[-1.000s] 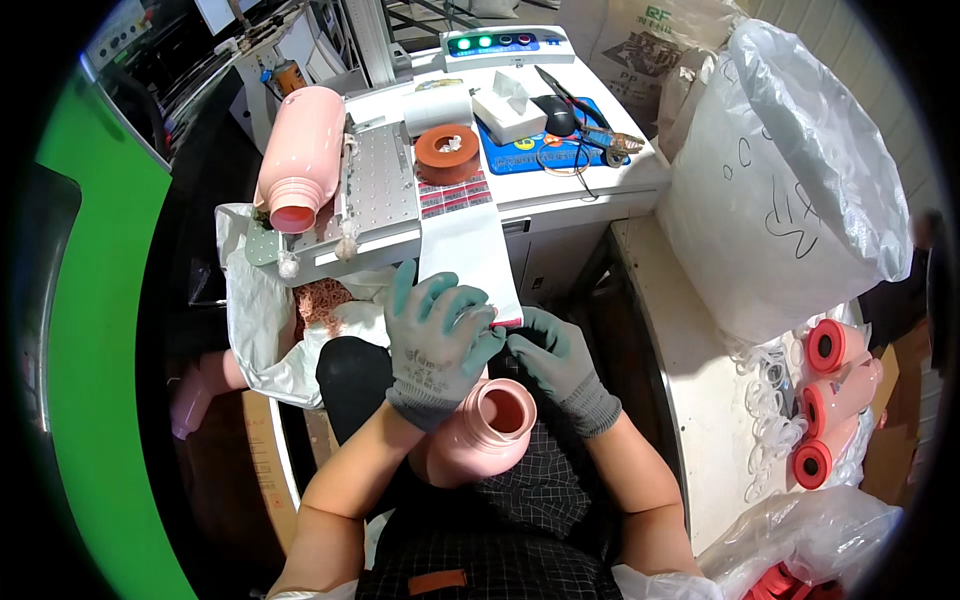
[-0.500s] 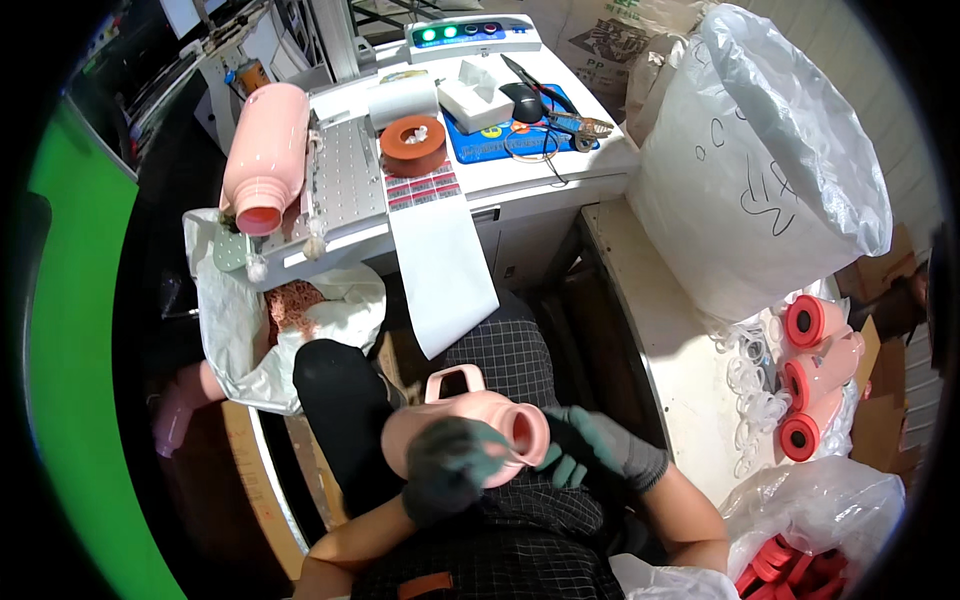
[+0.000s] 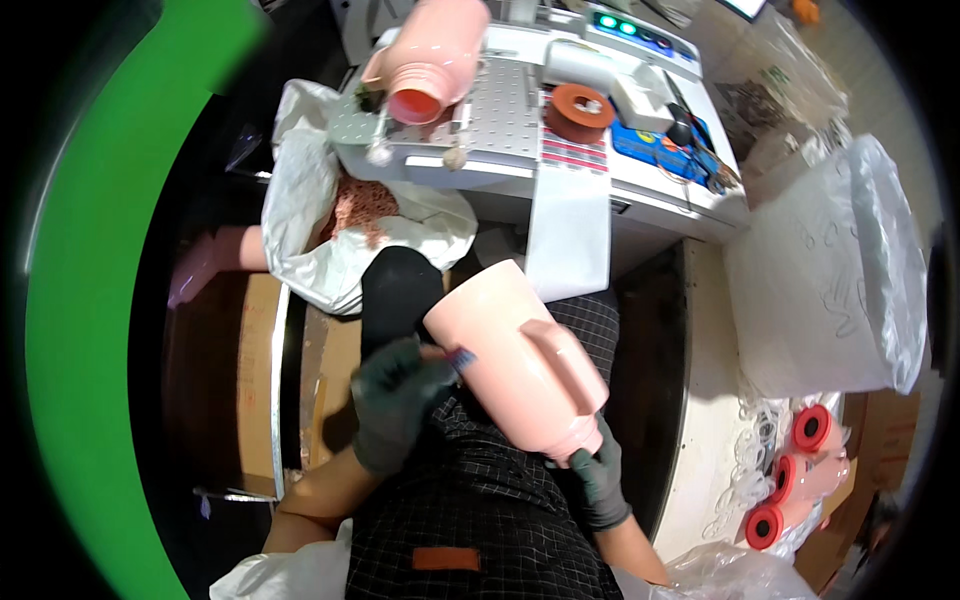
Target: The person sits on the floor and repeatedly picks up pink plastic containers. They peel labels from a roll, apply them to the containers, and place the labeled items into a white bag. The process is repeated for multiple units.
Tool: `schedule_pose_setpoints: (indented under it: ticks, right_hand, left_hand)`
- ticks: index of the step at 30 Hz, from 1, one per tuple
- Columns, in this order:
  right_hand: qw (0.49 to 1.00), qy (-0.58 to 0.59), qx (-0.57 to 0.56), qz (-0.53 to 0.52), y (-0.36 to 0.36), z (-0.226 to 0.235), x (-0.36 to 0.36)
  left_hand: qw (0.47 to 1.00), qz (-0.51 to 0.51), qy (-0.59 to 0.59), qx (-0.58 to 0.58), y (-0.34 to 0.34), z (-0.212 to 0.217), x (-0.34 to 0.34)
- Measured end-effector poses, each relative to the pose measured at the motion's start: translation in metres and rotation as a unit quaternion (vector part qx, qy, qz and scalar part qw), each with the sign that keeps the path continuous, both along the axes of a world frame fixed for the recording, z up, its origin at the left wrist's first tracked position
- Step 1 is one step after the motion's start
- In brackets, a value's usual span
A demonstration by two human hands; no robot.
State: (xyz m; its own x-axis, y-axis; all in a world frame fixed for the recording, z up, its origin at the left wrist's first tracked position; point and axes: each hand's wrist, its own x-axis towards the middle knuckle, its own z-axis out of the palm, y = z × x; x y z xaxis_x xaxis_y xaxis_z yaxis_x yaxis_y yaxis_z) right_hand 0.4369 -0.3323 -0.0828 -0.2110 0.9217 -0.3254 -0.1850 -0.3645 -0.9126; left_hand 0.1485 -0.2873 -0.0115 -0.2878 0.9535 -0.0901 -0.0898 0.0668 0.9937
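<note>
A pink plastic jug [image 3: 515,360] with a loop handle lies tilted across my lap, its base toward the upper left and its neck toward the lower right. My right hand [image 3: 602,478] is closed around the neck. Close to the jug's base, my left hand [image 3: 398,400] is closed on a small thing with a blue-purple end [image 3: 460,360], whose kind I cannot make out. That end is against or just beside the jug wall; which one is unclear. Both hands wear grey-green gloves.
Another pink jug [image 3: 437,60] lies on the perforated plate of the white machine [image 3: 480,170]. Below it, a white sack [image 3: 295,230] holds pink shavings. An orange tape roll [image 3: 579,112] sits beside pliers. On the right bench are a tall white bag [image 3: 810,290] and several red-rimmed pink pieces [image 3: 785,478].
The jug has turned: its mouth now points to the lower right and its base faces up. My left hand has moved from the mouth to the base. The view has shifted left.
</note>
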Motion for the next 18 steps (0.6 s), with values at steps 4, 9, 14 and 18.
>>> schedule_pose_setpoints:
  ticks: [4, 9, 14, 18]
  right_hand:
    - [0.96, -0.178, 0.213, 0.037, -0.001, -0.014, -0.037]
    - [0.937, -0.241, 0.247, 0.056, -0.005, -0.01, -0.048]
    - [0.9, -0.302, 0.306, 0.069, -0.007, -0.009, -0.05]
    - [0.904, -0.288, 0.302, 0.089, -0.002, -0.004, -0.043]
  left_hand:
    - [0.982, 0.061, -0.169, -0.067, 0.004, -0.019, -0.03]
    - [0.977, 0.035, -0.196, -0.076, -0.005, -0.033, -0.051]
    - [0.992, 0.077, -0.069, -0.074, -0.012, -0.045, -0.053]
    - [0.988, 0.072, 0.113, -0.071, -0.02, -0.077, -0.093]
